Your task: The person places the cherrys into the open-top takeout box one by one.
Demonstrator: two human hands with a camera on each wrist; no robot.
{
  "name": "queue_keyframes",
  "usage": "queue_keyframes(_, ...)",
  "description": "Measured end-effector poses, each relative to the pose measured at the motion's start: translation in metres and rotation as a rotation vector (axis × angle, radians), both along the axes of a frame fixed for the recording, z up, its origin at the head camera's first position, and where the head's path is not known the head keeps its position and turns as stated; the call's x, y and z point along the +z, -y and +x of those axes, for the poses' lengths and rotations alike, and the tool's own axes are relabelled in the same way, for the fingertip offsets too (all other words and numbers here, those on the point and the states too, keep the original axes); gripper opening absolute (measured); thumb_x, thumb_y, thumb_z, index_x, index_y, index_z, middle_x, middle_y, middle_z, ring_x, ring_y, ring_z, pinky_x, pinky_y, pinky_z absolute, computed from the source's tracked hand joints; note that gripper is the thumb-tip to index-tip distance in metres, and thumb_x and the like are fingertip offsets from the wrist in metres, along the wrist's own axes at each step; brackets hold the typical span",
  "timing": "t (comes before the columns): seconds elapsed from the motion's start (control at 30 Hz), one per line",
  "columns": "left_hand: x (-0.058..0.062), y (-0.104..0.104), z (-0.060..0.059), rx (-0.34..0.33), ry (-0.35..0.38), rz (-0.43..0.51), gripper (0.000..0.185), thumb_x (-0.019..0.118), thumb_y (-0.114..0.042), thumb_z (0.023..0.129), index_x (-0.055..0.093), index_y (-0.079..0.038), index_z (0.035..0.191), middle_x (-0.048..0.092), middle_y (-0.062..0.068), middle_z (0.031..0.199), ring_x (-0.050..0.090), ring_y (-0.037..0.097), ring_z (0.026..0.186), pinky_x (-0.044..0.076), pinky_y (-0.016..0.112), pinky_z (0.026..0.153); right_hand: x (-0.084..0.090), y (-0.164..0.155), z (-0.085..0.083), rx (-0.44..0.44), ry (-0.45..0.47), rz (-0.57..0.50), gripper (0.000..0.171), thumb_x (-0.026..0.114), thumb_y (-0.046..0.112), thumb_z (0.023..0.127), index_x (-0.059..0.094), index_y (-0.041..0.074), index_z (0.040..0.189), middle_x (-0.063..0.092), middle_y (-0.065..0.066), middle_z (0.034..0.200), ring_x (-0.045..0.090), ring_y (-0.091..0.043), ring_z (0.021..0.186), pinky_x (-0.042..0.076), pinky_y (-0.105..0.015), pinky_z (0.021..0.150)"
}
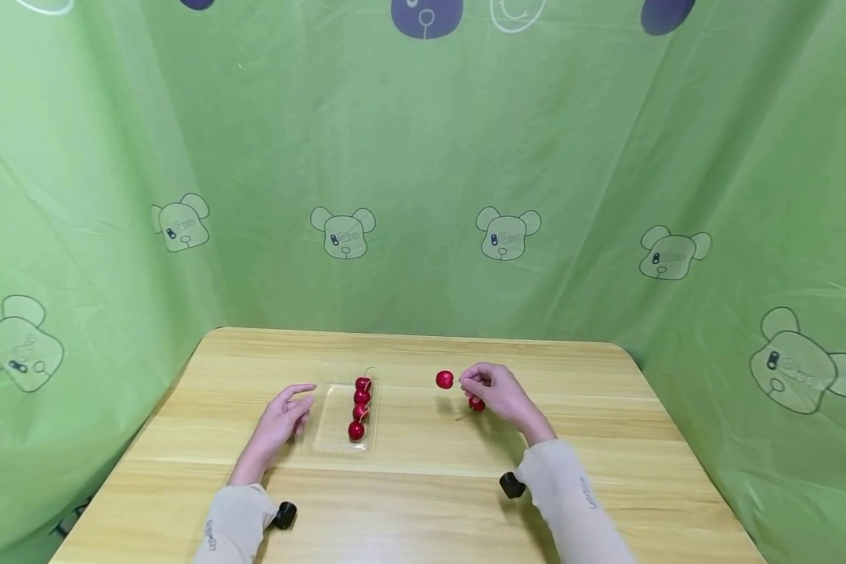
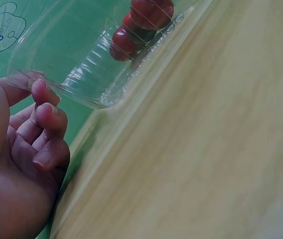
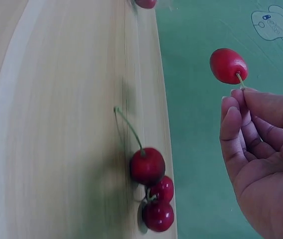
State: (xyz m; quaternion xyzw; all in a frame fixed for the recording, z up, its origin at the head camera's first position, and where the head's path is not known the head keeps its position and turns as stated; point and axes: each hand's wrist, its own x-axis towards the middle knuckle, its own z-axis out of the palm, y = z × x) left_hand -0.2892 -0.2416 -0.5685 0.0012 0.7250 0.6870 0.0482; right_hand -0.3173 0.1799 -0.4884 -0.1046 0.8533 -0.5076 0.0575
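A clear plastic tray (image 1: 331,419) (image 2: 76,59) lies on the wooden table (image 1: 423,486) and holds a row of several red cherries (image 1: 360,407) (image 2: 136,25). My left hand (image 1: 285,415) (image 2: 27,149) rests beside the tray's left edge with relaxed fingers, the fingertips touching its rim. My right hand (image 1: 493,392) (image 3: 261,139) pinches the stem of one red cherry (image 1: 445,380) (image 3: 227,65) and holds it above the table. Three more cherries (image 1: 476,404) (image 3: 151,189) lie on the table below that hand.
Green cloth with bear prints (image 1: 423,196) hangs behind and on both sides of the table. Bare wood lies in front of the tray and along the right side.
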Motion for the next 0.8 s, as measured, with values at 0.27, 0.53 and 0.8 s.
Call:
queue_keyframes(0.27,-0.001,0.000,0.000,-0.003,0.003,0.004,0.047,0.061,-0.028,0.106,0.051,-0.007,0.147,0.057,0.001,0.074,0.049,0.008,0.057,0.039,0.019,0.051,0.005,0.027,-0.005,0.019,-0.010,0.001,0.015,0.065,0.013,0.102,0.070,0.000,0.110,0.071,-0.020,0.100,0.067,-0.039,0.093,0.059,-0.043,0.080)
queue_keyframes(0.53,-0.004,0.001,-0.001,-0.003,-0.005,-0.003,0.046,0.061,-0.030,0.106,0.052,-0.009,0.146,0.057,0.000,0.074,0.048,0.008,0.056,0.038,0.019,0.050,0.009,0.064,-0.012,0.069,-0.023,-0.036,0.014,0.066,0.011,0.102,0.071,0.000,0.108,0.072,-0.020,0.100,0.069,-0.027,0.087,0.059,-0.050,0.088)
queue_keyframes(0.8,-0.003,0.000,-0.001,0.000,-0.009,-0.011,0.047,0.061,-0.029,0.106,0.052,-0.008,0.146,0.057,0.000,0.072,0.047,0.008,0.055,0.038,0.019,0.050,0.008,0.097,-0.018,0.093,-0.022,-0.087,0.012,0.067,0.009,0.100,0.072,0.001,0.107,0.072,-0.021,0.098,0.069,-0.039,0.091,0.060,-0.050,0.088)
